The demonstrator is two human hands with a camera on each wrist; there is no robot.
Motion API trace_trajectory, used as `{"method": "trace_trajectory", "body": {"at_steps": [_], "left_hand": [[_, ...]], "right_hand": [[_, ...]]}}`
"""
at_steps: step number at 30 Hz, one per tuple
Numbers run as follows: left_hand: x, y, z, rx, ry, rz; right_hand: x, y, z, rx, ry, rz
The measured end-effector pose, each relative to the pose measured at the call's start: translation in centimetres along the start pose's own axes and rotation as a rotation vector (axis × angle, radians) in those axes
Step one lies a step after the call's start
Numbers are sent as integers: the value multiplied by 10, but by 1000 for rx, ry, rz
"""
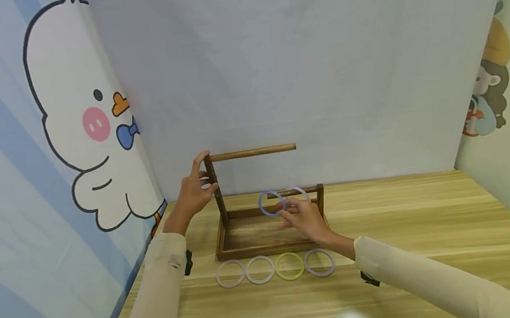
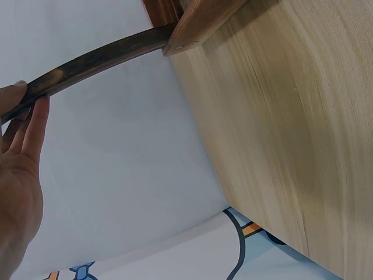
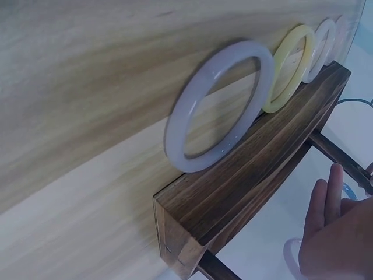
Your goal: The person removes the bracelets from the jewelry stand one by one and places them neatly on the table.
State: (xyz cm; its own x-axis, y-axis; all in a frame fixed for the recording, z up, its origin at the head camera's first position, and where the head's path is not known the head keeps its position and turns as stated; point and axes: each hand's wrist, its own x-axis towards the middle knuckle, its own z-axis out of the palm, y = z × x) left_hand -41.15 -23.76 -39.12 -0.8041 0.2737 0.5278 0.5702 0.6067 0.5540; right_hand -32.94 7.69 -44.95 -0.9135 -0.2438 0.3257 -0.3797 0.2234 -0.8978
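Note:
A dark wooden bangle stand with a tray base (image 1: 266,250) has a tall post (image 1: 220,200) carrying an upper bar (image 1: 254,152), and a shorter lower bar (image 1: 312,189) from the right side. My left hand (image 1: 194,193) grips the tall post near its top, thumb and fingers on opposite sides in the left wrist view. My right hand (image 1: 307,220) pinches a blue bangle (image 1: 261,209) at the lower bar's free end. Behind that hand a pale lavender bangle (image 1: 304,192) shows at the lower bar, partly hidden.
Before the tray lie a pinkish bangle (image 1: 218,275), a white bangle (image 1: 262,283), a yellow bangle (image 1: 291,278) and a lavender bangle (image 3: 180,122) in a row on the wood-grain table (image 1: 411,224). A grey curtain (image 1: 320,66) hangs behind; a printed panel (image 1: 13,210) stands at left.

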Motion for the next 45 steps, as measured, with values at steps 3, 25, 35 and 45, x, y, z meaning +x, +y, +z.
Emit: {"method": "trace_trajectory", "body": {"at_steps": [3,25,35,45], "left_hand": [[1,1,1,2,0,5],[1,-3,-2,1,1,-3],[-2,-2,-4,3,-19,11],[1,1,-4,15,-44,44]], "right_hand": [[1,-1,2,-11,-2,2],[-9,0,24,-60,-146,-21],[-23,-1,33,63,-264,-86],[-40,-8,41,97,-355,-34]]}}
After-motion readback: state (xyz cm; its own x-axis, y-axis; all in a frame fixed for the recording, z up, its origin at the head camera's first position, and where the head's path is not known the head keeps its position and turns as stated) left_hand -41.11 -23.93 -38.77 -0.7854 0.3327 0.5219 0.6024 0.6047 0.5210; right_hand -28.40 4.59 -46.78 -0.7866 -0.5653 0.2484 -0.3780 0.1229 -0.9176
